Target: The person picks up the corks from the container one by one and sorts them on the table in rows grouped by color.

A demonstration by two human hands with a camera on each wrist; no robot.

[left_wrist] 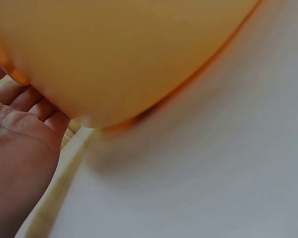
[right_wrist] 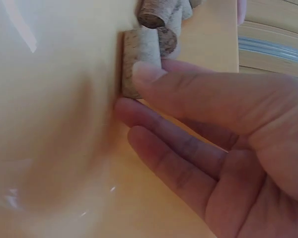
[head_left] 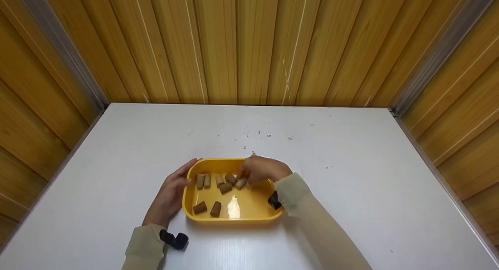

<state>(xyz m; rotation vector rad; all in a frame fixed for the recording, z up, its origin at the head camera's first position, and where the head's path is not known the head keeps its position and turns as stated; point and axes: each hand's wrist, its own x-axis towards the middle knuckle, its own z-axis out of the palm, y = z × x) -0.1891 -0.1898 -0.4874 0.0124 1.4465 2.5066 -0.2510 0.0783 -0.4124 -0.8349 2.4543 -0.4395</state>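
A yellow plastic tray (head_left: 218, 220) with rounded corners stands on the white table, with several brown corks in it. My left hand (head_left: 171, 194) holds the tray's left end, the thumb at the rim and the fingers along the outer wall (left_wrist: 114, 59). Inside the tray, toward its far right part, my right hand (head_left: 267, 169) pinches a cork (right_wrist: 139, 44) between thumb and fingers. Beside that cork lie other corks (right_wrist: 159, 11) in a loose group. Two corks (head_left: 200, 181) lie side by side at the left, and two more (head_left: 215, 209) lie near the front wall.
The white table (head_left: 362, 176) carries small dark marks beyond the tray. Wood-patterned panels (head_left: 253, 47) rise at the back and both sides, with grey metal strips (head_left: 62, 47) at the corners. A black wrist device (head_left: 174, 239) sits on the left sleeve.
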